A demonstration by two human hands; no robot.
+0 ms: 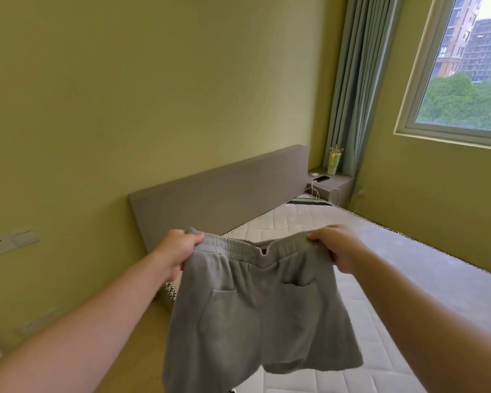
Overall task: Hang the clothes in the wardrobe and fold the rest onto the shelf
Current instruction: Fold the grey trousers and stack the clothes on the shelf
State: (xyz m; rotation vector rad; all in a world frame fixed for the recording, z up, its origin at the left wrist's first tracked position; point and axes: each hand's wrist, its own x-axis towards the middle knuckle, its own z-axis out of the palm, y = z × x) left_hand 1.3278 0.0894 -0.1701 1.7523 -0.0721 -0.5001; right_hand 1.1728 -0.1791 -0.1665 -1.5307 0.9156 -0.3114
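As the garment is held up in the air, a pair of grey sweat shorts (255, 307) is seen hanging below the fingers, with a bare quilted mattress (380, 321) beyond and beneath them. The elastic waistband (238, 249) is gripped at its two ends. The left hand (176, 251) is curled round one end and the right hand (338, 248) round the other, and the band is drawn loosely between the two sets of fingertips. Both hands are closed on cloth; neither is spread.

Handling, judged: the fabric is thick, soft and limp, light, not slippery, not fragile. No shape is held unless support is given, so the legs sag freely beneath the grip. The waistband ends are judged the best hold, since the elastic is the firmest part and the shorts can be laid flat and square for folding from there.

Pose: both forearms are extended forward and angled slightly inward, wrists about level. Beyond the fingers, a grey headboard (219, 188) is noted against the wall. No wardrobe or shelf is in view.
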